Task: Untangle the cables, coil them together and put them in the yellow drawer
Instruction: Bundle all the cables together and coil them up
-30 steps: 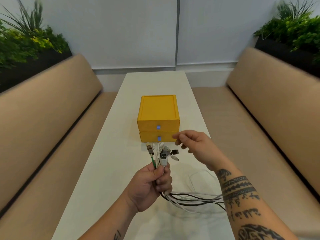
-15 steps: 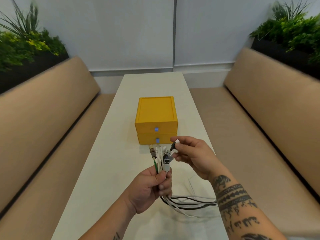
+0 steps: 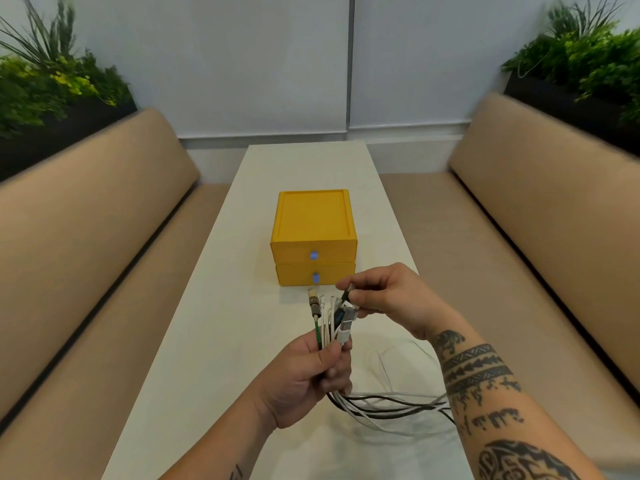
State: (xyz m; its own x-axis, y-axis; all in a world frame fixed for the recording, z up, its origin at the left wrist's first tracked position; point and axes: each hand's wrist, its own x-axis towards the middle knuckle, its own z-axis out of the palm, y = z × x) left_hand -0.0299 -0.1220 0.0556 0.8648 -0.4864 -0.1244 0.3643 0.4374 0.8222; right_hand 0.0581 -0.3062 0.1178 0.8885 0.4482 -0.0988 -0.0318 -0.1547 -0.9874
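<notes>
my right hand (image 3: 384, 299) has come back from the drawers (image 3: 313, 254) and now pinches a black plug (image 3: 345, 294) atop the cables (image 3: 381, 405) that my left hand (image 3: 304, 379) grips upright over the bench (image 3: 214, 341), so i judge i'm evening the ends before coiling, with the drawers not yet opened.

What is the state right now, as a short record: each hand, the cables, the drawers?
left hand: grips the cables in one bundle, plug ends up
right hand: pinches a black plug at the top of the bundle
cable tails: trail onto the table, toward the right
yellow drawers: both closed, beyond the hands
</notes>
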